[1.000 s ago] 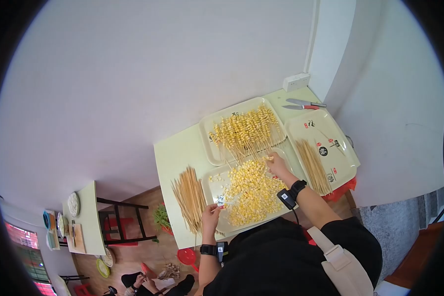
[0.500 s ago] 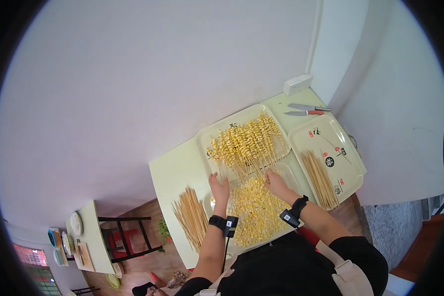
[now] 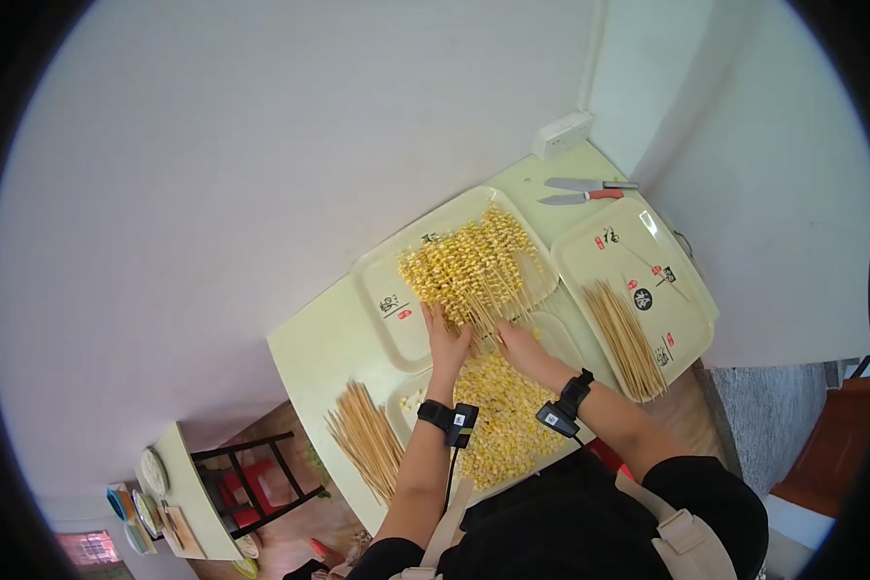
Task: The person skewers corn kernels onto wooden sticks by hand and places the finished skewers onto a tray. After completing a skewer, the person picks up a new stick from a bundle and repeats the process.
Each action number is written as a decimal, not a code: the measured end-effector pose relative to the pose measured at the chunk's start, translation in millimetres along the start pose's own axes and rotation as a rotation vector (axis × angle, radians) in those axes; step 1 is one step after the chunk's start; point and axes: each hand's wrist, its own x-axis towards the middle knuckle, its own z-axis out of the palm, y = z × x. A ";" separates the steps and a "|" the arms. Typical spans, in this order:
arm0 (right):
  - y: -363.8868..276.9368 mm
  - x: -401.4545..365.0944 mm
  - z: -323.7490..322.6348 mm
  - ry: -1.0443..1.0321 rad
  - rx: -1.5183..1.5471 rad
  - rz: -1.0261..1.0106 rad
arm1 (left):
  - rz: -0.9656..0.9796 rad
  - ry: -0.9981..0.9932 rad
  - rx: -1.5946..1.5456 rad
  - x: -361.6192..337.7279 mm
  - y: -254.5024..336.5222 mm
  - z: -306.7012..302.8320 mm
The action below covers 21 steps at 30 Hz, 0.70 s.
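Skewers threaded with yellow corn pieces (image 3: pixel 469 266) lie side by side on the far tray (image 3: pixel 377 333). My left hand (image 3: pixel 445 340) rests at the near left edge of the skewers, fingers apart against their side. At the bare stick ends, my right hand (image 3: pixel 514 343) is closed, and what lies between its fingers is too small to make out. Just below both hands, a nearer tray (image 3: pixel 567 338) holds many loose corn pieces (image 3: pixel 512 416).
Bare sticks (image 3: pixel 365 440) lie on the table (image 3: pixel 304 338) at the left. More sticks (image 3: pixel 626 338) are on the right tray (image 3: pixel 575 237). Two knives (image 3: pixel 580 198) lie behind it, near a white socket box (image 3: pixel 563 135). A second table (image 3: pixel 179 454) stands at lower left.
My left hand has moved up and right, onto the side of the corn skewers. Their left part has shifted right, baring the tray's left side. My right hand has moved slightly left. The view has shifted.
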 end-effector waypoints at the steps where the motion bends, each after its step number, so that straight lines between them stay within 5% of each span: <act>1: 1.0 -0.1 -1.3 -0.021 0.017 -0.009 | 0.005 -0.012 -0.015 -0.6 1.3 2.5; 7: -4.8 -23.4 -34.6 -0.035 0.060 0.027 | -0.026 0.029 0.059 -14.9 -6.5 4.6; 12: 16.1 -65.1 -91.7 0.068 0.101 0.154 | 0.028 -0.123 0.088 -28.3 0.7 -15.5; 15: 52.7 -98.9 -119.4 0.330 0.066 0.306 | 0.067 -0.072 0.025 -50.8 13.4 -34.4; 19: 109.1 -133.1 -145.4 0.603 -0.084 0.465 | -0.154 0.027 0.010 -101.2 8.7 -73.7; 21: 125.9 -140.4 -150.4 0.546 -0.209 0.514 | -0.269 0.044 -0.051 -125.2 2.8 -89.0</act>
